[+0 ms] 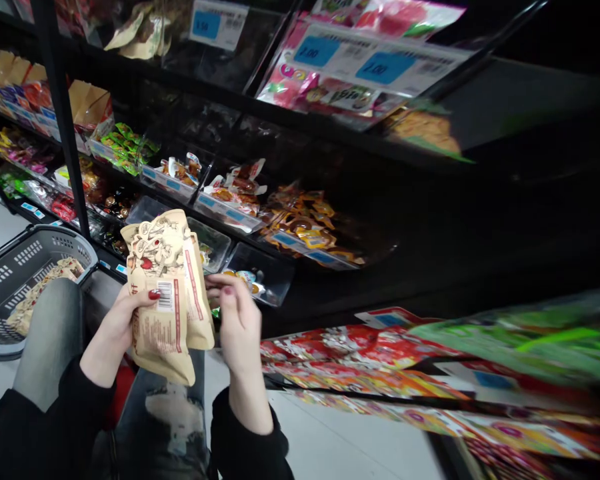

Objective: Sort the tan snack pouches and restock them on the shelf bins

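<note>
My left hand grips a couple of beige snack pouches, its red-nailed thumb lying across the front beside a barcode. The pouches overlap, have brown drawings and red-edged text, and stand upright above my knees. At their right edge is my right hand, fingers stretched toward the rear pouch and thumb apart. Whether those fingertips touch the pouch, I cannot tell. Similar beige pouches lie in a grey shopping basket on the floor to the left, partly hidden by my knee.
Black store shelves run across the front, with clear bins of wrapped snacks and brown-orange packets. A dark upright post stands at left. Red candy bags fill a rack on the right, blurred toward the edge. Price tags hang above.
</note>
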Motion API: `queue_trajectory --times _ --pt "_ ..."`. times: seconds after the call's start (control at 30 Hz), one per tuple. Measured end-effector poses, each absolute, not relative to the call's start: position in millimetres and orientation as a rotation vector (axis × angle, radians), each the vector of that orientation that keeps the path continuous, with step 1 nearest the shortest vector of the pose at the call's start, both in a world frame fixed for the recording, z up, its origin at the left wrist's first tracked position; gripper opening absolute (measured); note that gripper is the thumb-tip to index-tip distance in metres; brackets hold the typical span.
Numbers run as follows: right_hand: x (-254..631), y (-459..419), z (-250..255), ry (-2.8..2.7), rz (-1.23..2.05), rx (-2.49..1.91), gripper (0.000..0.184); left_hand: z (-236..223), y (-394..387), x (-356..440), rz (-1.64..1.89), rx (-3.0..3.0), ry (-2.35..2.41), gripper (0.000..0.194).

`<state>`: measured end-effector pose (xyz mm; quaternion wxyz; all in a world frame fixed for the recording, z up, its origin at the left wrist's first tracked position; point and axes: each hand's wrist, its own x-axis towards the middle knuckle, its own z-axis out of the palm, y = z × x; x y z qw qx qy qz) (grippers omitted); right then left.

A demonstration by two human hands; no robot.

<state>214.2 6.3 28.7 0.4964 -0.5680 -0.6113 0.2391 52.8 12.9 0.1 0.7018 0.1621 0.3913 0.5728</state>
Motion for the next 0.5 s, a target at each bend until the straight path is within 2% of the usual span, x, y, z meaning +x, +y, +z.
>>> queue_trajectory --times 0.1,0.17,0.3,0.4,0.5 --pt "209 -5 38 -1.574 0.387 -1.342 0.019 1 14 57 1.301 0.345 0.867 0.045" --pt "200 -10 43 -1.72 0.407 -1.426 0.019 3 14 61 1.299 0.378 0.799 0.048" --pt "188 -11 44 -1.731 0.541 -1.561 0.02 3 13 67 1.279 0.355 0.733 0.053" --pt "191 -8 43 -1.626 0.701 -1.455 0.022 -4 13 67 1.261 0.299 0.716 0.048" --pt "202 -7 42 -1.479 0.917 -1.318 0.016 -7 15 63 1.221 0.259 0.675 0.049"
